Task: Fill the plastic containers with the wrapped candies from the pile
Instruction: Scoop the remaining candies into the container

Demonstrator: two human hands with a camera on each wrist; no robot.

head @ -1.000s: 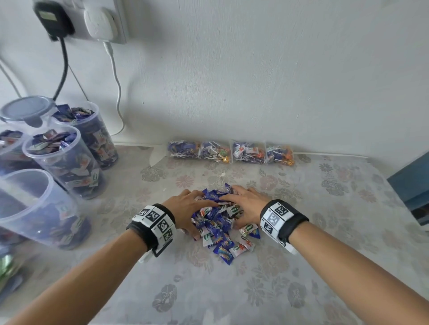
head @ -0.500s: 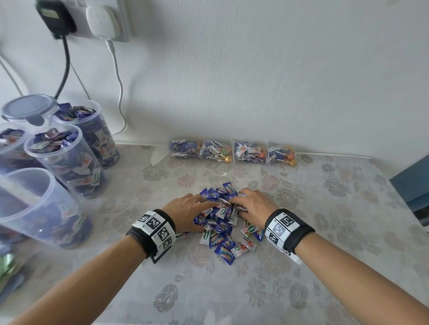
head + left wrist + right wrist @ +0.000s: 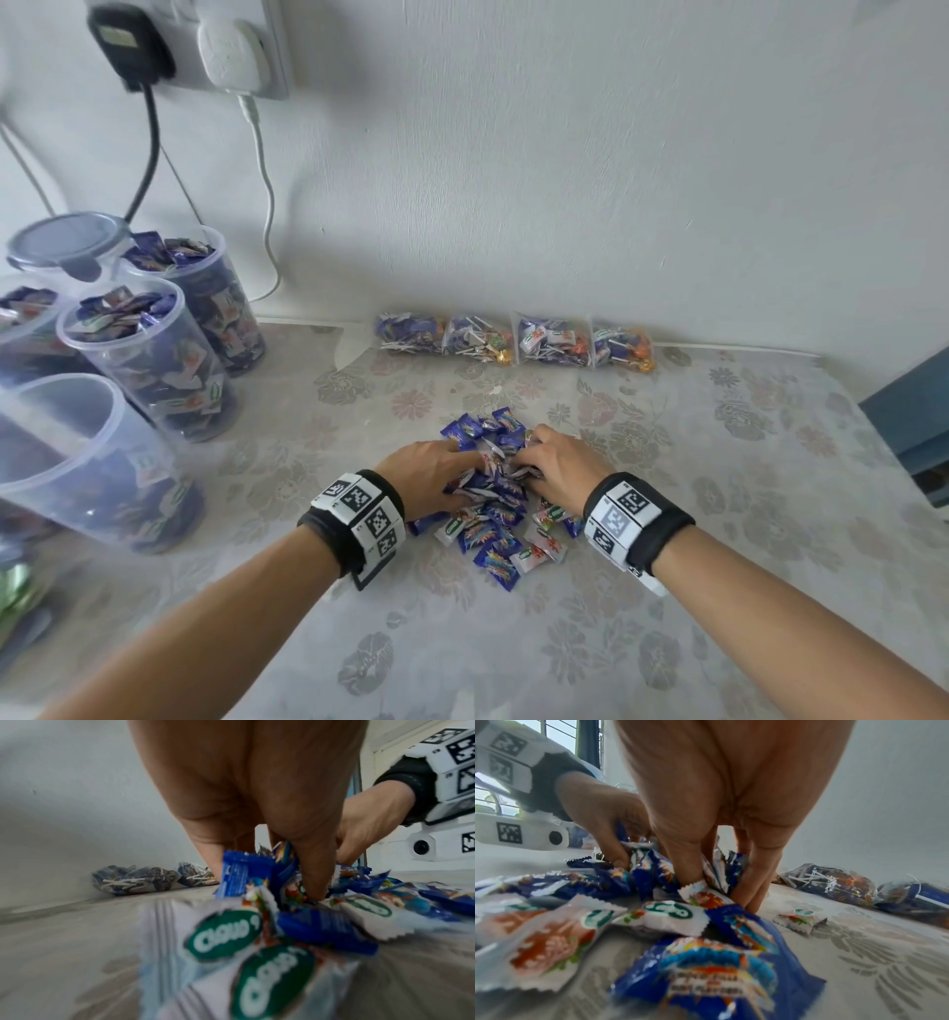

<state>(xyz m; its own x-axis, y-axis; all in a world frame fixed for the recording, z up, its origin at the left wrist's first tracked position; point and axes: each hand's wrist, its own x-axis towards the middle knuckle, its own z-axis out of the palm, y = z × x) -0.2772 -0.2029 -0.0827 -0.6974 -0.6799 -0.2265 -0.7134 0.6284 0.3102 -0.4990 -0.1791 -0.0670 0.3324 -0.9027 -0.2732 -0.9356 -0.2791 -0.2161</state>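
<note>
Change in hands: closer together than a moment ago, pulled nearer the body, fingers dug deeper into the candies.
Change in pile: more bunched up in the middle than before; loose candies at the near edge lying much as they did.
Containers (image 3: 149, 360): far left on the table, same spots as before; two at the back full of candies to the top, the near one (image 3: 77, 452) only part full, one with a grey lid (image 3: 67, 241) on.
Left hand (image 3: 429, 473): on the left side of the pile, fingers curled down into the candies, gripping a bunch.
Candy pile (image 3: 495, 493): middle of the table (image 3: 719, 591), between the two hands, blue and white wrappers.
Right hand (image 3: 557, 462): on the right side of the pile, fingers curled into the candies too, almost touching the other hand.
Bags (image 3: 513, 339): four clear bags of sweets in a row by the wall, well behind the pile.
Only in head view: the containers, the wall plugs (image 3: 179, 41) and both arms at once.
Only in left wrist view: thumb (image 3: 313, 874) pushed down among the wrappers, green oval label with white letters on a white wrapper (image 3: 221, 937).
Only in right wrist view: thumb and fingers (image 3: 754, 882) clamped round a bunch of wrappers, one small white candy (image 3: 798, 920) lying apart on the right.
</note>
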